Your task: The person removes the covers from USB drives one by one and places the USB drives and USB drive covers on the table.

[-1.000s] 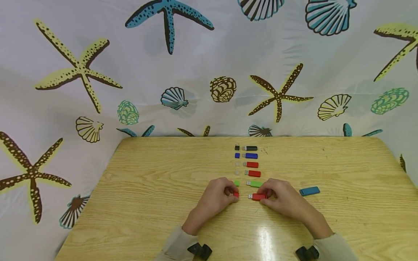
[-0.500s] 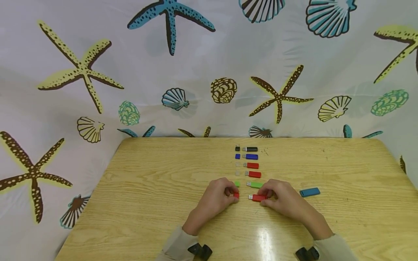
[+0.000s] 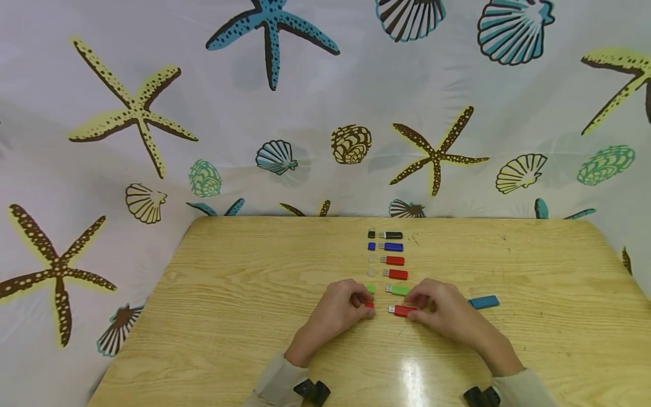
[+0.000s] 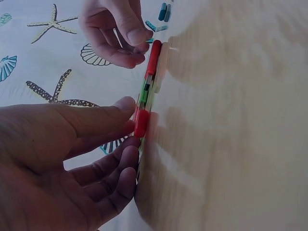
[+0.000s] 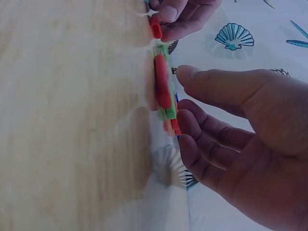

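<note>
My left hand is at a small red USB stick cap low on the wooden table, pinching it at the tips of thumb and index finger. To its right lies a red USB stick, its metal plug pointing left toward the cap. My right hand hovers at this stick's right end, thumb and fingers spread a little; in the right wrist view a narrow gap separates the stick from the fingertips. Just behind lie a green USB stick and its green cap.
Behind them, in a column, lie two red USB sticks with clear caps, a blue stick with its cap, and a black stick with its cap. A teal stick lies right. A patterned cloth hangs behind.
My right fingers have loosened from the red USB stick and shifted slightly right of it. The left hand stays at the red cap. The head view has tilted up slightly.
</note>
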{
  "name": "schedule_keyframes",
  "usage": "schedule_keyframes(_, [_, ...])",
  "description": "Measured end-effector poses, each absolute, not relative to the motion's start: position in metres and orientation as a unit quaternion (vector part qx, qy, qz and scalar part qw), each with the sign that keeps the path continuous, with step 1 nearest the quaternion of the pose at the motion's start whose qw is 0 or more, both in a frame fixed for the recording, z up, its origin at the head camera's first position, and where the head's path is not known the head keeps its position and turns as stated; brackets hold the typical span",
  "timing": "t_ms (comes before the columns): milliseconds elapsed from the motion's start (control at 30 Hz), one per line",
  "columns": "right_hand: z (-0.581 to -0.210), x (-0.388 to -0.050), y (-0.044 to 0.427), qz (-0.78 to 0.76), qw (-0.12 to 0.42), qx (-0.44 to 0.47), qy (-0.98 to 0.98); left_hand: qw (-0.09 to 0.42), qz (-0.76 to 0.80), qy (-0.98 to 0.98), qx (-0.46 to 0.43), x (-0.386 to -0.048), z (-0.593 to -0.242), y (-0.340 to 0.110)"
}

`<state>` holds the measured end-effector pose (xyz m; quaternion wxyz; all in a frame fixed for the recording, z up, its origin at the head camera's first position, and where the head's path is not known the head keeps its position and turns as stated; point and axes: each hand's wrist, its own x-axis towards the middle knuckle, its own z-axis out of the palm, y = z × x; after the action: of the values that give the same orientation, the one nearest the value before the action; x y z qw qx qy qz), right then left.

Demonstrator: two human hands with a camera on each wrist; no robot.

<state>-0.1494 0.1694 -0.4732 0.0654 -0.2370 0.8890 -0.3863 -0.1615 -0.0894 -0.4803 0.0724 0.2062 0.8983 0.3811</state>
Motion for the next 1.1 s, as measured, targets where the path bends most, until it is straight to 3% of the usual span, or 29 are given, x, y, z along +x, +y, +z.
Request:
schedule_keyframes(433, [-0.464,-0.143,0.177,-0.388,0.033,-0.235,0.891,0.060,0.431,0.878,0.199,-0.160,-0.473,-0.092])
schedule_keyframes(1100, [-0.462,-0.123,0.213,-0.354,-0.119,-0.248,0.894,0.058,0.471,0.850,0.228,-0.151,-0.462,-0.073])
